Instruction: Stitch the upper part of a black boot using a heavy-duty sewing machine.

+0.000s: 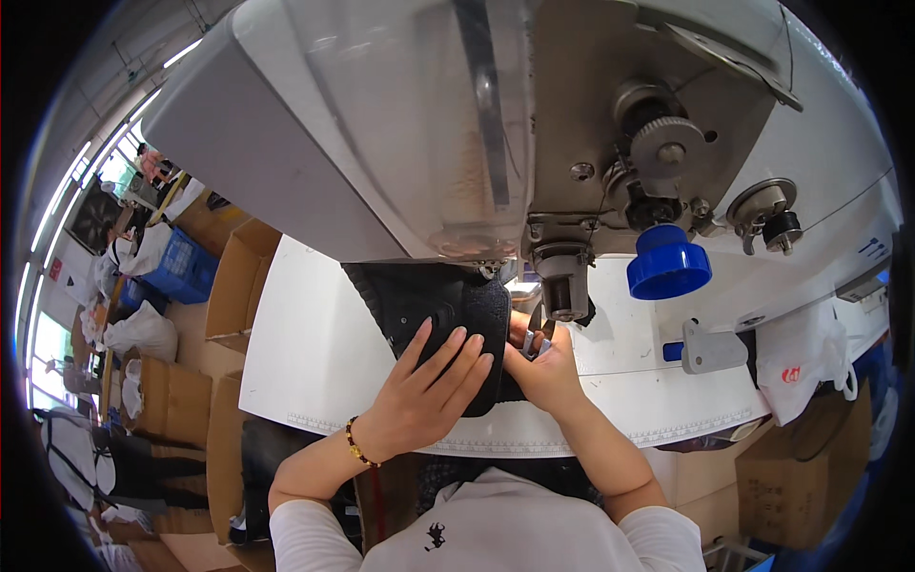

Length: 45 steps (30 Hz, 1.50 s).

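Note:
A black padded fabric piece lies on the white sewing table, its far edge under the head of a sewing machine. My left hand rests flat on it, fingers stretched out and slightly apart. At the right edge of the fabric, my right hand is closed around a small pair of thread snips, whose metal blades point away from me. The fingers of this hand are partly hidden by the fabric. The needle area is mostly hidden behind the machine head.
A blue knob and metal tension discs stick out from the machine over the table. A white plastic bag hangs at the table's right end, above a cardboard box. Cardboard boxes and a blue crate stand at left; people are farther off.

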Each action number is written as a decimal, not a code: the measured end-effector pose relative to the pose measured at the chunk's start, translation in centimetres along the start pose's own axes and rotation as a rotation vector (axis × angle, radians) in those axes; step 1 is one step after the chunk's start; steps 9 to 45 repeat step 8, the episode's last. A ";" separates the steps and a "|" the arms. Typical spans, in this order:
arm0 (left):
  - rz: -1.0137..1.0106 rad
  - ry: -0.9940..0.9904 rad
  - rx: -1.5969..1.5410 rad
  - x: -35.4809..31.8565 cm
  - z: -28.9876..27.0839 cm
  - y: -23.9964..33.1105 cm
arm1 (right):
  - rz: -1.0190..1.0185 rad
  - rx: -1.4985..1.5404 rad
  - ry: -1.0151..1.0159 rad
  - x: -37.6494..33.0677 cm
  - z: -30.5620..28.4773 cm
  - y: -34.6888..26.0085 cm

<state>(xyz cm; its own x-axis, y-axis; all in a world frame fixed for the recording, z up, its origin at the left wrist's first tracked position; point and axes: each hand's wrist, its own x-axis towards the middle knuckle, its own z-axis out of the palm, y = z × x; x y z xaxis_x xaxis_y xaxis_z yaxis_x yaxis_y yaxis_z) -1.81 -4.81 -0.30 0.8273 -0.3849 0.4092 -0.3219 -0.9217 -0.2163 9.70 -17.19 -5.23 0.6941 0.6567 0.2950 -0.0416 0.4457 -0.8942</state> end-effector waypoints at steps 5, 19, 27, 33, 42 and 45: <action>-0.001 0.015 0.037 0.1 0.2 0.4 | 0.229 0.156 -0.007 -1.1 -1.3 -0.4; -0.029 0.005 0.048 0.3 0.4 1.1 | 0.198 0.017 0.036 -2.2 -1.1 0.2; -0.029 0.005 0.048 0.3 0.4 1.1 | 0.198 0.017 0.036 -2.2 -1.1 0.2; -0.029 0.005 0.048 0.3 0.4 1.1 | 0.198 0.017 0.036 -2.2 -1.1 0.2; -0.029 0.005 0.048 0.3 0.4 1.1 | 0.198 0.017 0.036 -2.2 -1.1 0.2; -0.029 0.005 0.048 0.3 0.4 1.1 | 0.198 0.017 0.036 -2.2 -1.1 0.2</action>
